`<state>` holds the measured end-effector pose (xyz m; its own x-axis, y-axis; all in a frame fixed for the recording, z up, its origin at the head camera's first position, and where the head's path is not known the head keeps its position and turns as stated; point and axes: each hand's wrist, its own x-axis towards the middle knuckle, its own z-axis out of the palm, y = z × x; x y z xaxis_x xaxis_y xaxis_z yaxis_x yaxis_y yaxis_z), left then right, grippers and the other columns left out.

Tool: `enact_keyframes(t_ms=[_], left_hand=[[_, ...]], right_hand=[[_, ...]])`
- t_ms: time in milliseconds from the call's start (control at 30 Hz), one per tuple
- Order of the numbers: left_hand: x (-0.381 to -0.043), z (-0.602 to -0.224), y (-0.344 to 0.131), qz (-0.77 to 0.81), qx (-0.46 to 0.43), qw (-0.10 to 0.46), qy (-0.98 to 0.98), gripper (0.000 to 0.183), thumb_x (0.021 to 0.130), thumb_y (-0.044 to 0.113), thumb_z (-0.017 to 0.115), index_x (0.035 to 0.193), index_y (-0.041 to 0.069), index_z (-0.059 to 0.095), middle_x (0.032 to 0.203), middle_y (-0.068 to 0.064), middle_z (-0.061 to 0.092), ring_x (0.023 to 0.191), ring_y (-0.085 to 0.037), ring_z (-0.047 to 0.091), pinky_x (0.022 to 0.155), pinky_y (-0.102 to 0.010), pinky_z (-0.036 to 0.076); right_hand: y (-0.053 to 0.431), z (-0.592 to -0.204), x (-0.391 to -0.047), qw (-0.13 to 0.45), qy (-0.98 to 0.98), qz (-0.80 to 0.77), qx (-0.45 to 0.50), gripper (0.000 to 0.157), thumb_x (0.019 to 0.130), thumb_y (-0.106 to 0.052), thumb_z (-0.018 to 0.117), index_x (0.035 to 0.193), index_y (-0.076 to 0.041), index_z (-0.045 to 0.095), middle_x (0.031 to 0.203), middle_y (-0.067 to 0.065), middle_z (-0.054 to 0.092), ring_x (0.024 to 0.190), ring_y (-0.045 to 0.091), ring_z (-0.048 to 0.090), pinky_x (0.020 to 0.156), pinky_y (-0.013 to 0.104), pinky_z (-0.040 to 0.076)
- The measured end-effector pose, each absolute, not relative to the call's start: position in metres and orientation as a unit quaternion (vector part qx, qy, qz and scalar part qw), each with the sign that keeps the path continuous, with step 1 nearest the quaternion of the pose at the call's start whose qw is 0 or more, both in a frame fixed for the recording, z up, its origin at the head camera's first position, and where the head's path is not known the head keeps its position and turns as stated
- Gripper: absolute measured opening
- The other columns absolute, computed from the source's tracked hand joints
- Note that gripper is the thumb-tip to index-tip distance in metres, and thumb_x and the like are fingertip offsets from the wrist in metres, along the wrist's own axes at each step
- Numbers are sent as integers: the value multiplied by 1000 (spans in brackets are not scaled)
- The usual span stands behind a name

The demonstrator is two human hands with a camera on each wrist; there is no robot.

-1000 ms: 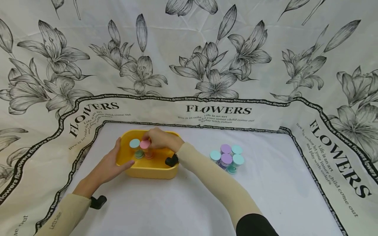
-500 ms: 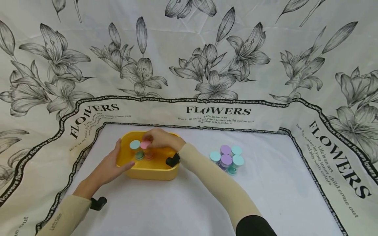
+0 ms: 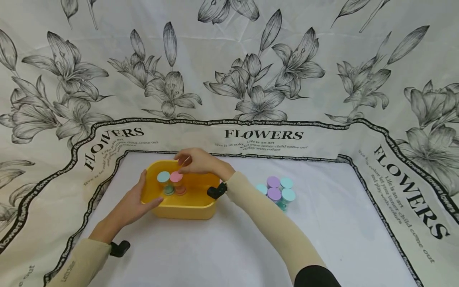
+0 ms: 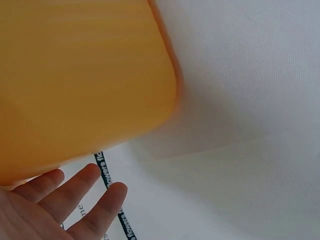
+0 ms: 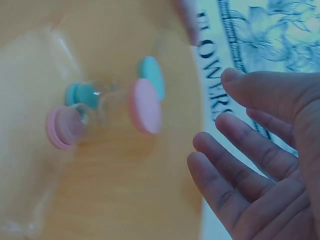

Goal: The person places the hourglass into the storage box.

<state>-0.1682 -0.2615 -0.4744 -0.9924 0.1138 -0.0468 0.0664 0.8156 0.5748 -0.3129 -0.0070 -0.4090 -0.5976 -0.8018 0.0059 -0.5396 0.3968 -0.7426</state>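
In the head view, a pink-capped sand timer (image 3: 176,176) and a teal-capped sand timer (image 3: 163,177) stand side by side in a yellow box (image 3: 184,212). Just above and right of the pink timer is my right hand (image 3: 201,161), holding nothing. The right wrist view shows its fingers (image 5: 220,180) spread and apart from both timers. My left hand (image 3: 130,203) lies at the box's left end, thumb toward the near rim. In the left wrist view, its fingers (image 4: 75,192) are extended beside the box wall; whether they all touch it is hard to tell.
Right of the box, several purple-capped and teal-capped sand timers (image 3: 274,194) stand in a tight cluster, partly hidden by my right sleeve (image 3: 265,215). The white cloth (image 3: 233,255) has a border printed with flowers and lettering, rising behind the box.
My right hand has let go of the pink-capped sand timer and lifted up and slightly right, its fingers opening. My left hand has stayed at the box's left end.
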Motion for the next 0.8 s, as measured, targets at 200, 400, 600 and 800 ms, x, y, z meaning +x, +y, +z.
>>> enact_keyframes(t_ms=[200,400,600,800], left_hand=[[-167,-472,-261,303,47,41,951,118,93,64,63,164,5,-10,168,-31,18,147,-53,34,118,-68,30],[-163,-473,-259,288,41,38,956,119,92,68,62,164,7,-11,167,-31,20,145,-54,35,115,-71,32],[-160,-474,-258,275,27,43,960,119,92,70,60,164,8,-11,166,-33,21,144,-57,34,112,-74,33],[-163,-473,-256,285,24,47,957,120,91,70,61,164,9,-13,166,-33,20,145,-58,33,112,-75,32]], right_hand=[[28,-394,-310,154,806,-403,-406,47,94,-18,76,137,-8,61,126,14,69,114,24,70,97,25,56],[71,-392,-297,113,813,-432,-373,50,93,-23,77,138,-10,60,125,9,68,116,26,68,92,29,59],[121,-400,-274,62,821,-465,-325,52,93,-22,76,140,-12,58,129,10,67,117,25,64,93,38,58],[170,-415,-248,17,834,-488,-258,47,91,-19,77,135,-15,59,128,7,67,117,26,64,96,46,55]])
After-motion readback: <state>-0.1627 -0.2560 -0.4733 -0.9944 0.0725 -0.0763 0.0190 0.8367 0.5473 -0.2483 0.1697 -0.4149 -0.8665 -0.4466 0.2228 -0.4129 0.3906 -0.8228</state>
